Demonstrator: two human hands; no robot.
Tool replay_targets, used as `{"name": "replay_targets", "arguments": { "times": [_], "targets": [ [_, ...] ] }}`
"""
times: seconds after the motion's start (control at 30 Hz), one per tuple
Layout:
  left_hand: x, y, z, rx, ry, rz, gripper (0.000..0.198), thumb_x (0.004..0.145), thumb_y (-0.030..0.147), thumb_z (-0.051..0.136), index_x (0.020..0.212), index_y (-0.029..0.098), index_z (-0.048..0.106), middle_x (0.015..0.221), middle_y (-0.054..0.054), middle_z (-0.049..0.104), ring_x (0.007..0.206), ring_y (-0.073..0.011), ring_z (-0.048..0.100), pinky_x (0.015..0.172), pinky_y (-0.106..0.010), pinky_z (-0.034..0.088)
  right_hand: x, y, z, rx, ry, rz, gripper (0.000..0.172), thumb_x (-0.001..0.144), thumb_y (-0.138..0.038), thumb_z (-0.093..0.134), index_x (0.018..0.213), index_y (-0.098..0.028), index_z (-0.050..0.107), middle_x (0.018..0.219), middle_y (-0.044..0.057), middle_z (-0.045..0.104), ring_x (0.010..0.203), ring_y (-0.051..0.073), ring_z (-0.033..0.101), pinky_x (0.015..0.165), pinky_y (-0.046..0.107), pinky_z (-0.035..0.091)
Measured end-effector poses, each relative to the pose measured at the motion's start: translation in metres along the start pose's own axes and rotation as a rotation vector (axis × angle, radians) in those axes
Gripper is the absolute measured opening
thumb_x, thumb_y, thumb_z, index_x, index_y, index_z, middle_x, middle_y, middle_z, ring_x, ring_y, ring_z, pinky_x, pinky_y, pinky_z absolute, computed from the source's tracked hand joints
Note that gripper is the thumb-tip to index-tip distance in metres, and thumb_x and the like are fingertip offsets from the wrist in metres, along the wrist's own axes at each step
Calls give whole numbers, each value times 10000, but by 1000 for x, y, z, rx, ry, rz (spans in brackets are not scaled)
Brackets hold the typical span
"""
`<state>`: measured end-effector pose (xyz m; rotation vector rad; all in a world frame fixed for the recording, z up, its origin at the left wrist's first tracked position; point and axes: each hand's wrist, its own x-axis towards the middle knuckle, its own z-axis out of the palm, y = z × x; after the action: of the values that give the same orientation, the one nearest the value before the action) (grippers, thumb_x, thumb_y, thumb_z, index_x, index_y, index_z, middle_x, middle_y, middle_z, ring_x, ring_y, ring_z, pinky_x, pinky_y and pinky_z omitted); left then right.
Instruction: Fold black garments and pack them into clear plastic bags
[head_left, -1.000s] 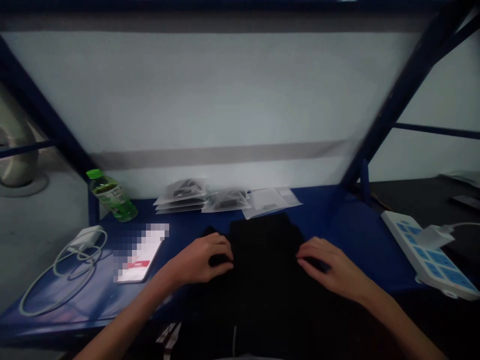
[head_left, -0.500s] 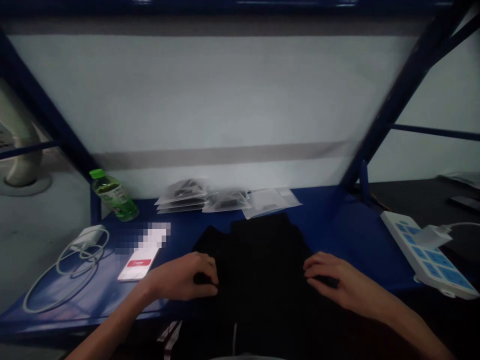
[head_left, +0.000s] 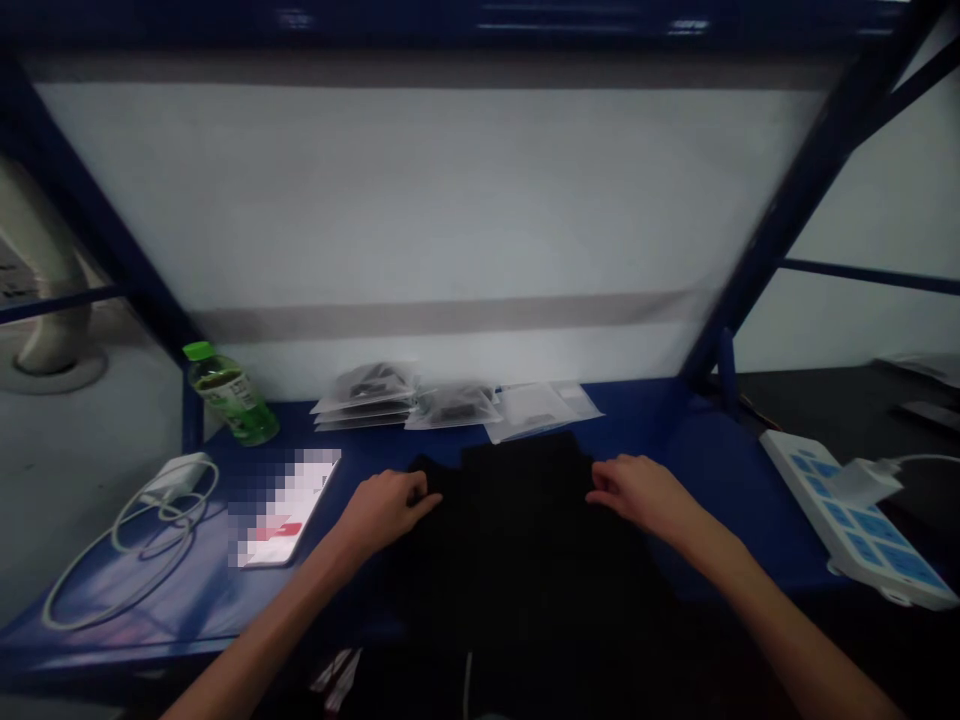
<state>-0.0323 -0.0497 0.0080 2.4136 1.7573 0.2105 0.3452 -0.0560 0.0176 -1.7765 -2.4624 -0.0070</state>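
1. Black garment (head_left: 525, 540) lying flat on a blue steel shelf (head_left: 720, 500), between both hands, its upper edges under the fingertips.
2. Left hand (head_left: 386, 512) resting at the garment's left edge, fingers (head_left: 424, 488) curling onto the cloth, grip impossible to tell.
3. Right hand (head_left: 637, 493) resting at the right edge, fingers (head_left: 604, 478) lightly touching the cloth, grip equally unclear.
4. Plastic bags (head_left: 405, 400) lying just beyond the garment.

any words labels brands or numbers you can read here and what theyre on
No text can be read anywhere in this view.
green-capped bottle label: print too small and blurred to read
phone: screen pixelated, only a red patch shows
clear plastic bags: any print too blurred to read
power strip: blue panels, no legible text
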Motion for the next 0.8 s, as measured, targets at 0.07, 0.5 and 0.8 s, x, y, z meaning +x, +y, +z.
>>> {"name": "replay_targets", "arguments": {
  "times": [0.07,0.5,0.8],
  "targets": [
    [-4,-3,2,-15,47,-33,323,902,524,524,777,234,592,766,-9,663,681,-194,612,561,-275,300,2,3,1,-47,3,1,161,840,-335,707,735,-227,650,733,20,688,687,217,653,574,295,402],
    [-49,-25,-16,-251,-108,-381,599,826,768,433,698,211,614,664,-31,640,642,-232,598,579,-289,319,2,-99,28,310,206,-386,441,974,-382,513,1390,-239,543,1440,77,543,1342,269,469,1093,463,410],
    [-38,-4,6,-605,309,-355,238,837,422,550,754,201,578,673,36,561,668,-162,537,609,-242,356,-3,-99,38,341,127,-363,426,1018,-362,403,1398,-227,540,1424,51,563,1341,235,481,1123,452,402]
  ]
}}
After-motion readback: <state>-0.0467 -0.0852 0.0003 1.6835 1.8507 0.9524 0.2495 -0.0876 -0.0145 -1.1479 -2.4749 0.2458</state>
